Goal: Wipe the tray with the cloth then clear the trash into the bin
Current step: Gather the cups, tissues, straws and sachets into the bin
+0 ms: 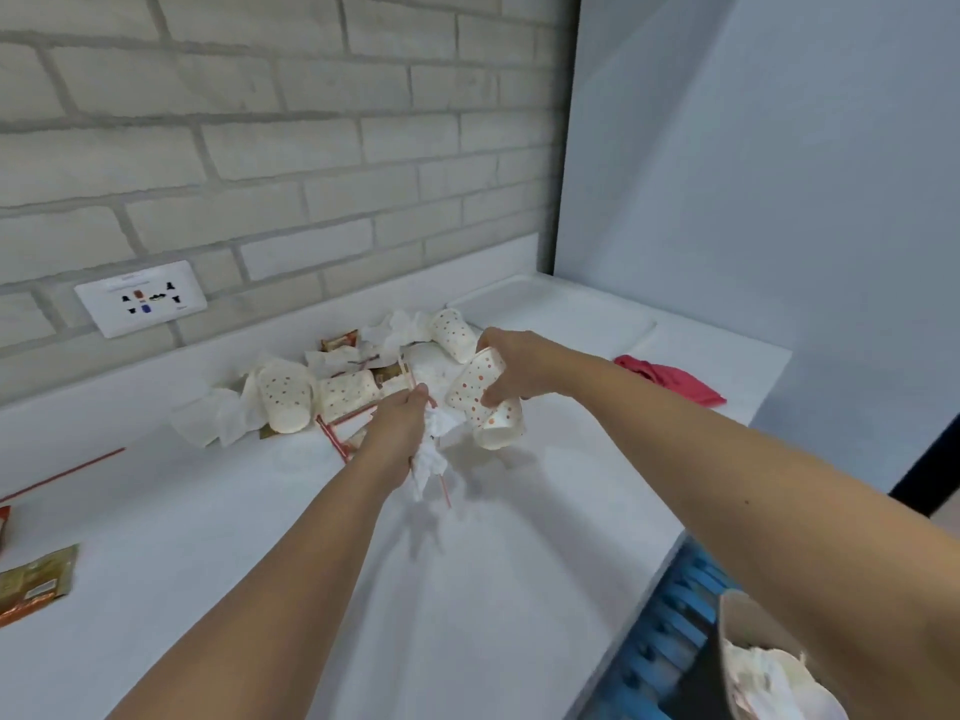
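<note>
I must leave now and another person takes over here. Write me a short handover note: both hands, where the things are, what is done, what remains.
Left hand grips a crumpled tissue and straws.
Right hand holds two dotted cups.
Tray sits back right on the counter; red cloth lies beside it, unheld.
Bin at lower right already holds some trash.
Done: tray looks bare; wiping cannot be confirmed.
Left: bin what is held, then the three lying cups, tissues, wrappers and the lone straw at far left.
</note>
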The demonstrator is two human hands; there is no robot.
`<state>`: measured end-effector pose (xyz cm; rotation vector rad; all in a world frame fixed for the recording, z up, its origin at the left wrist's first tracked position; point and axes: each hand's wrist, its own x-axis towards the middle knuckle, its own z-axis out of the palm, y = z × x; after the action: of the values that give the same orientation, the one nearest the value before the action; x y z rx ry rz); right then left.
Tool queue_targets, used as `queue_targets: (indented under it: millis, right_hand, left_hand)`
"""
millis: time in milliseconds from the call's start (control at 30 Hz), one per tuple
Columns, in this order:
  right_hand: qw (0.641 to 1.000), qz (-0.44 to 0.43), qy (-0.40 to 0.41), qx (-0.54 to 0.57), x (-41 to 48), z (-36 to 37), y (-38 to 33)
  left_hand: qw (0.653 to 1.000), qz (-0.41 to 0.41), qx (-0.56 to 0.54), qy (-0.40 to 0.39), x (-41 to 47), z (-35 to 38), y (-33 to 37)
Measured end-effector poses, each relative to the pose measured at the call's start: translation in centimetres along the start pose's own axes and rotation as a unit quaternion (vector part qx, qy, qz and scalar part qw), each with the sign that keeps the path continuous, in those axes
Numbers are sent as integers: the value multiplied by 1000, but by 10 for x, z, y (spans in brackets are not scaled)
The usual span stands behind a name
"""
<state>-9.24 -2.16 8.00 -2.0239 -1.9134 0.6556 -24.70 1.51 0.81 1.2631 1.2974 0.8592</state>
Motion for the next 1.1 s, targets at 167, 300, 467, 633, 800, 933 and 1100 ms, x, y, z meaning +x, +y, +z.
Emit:
queue_targets:
  millis: [167,300,467,633,800,933,1100]
  right_hand:
    - [999,47,0,-25,-42,-35,68]
    - [996,78,-11,-35,-79,-55,126]
    - [987,145,-33,-61,-123,-63,200]
    - [977,196,-51,-59,-160,-44,267]
    - [969,237,-66,-36,-188,9,332]
    - [963,261,-62,-4,-198,73,372]
    - [950,293,-97,44,-203,128,390]
  left_hand:
    - [998,2,35,-56,-25,88,12]
    - [993,5,52,-106,-52,157,11]
    - [983,-12,76,-164,-90,239,1]
    - [977,-33,102,-185,-118,294,-26]
    - [971,-66,125,-194,-140,328,-63]
    - [962,-71,166,-205,-146,336,-86]
    - [961,-56,182,-202,-144,339,-104]
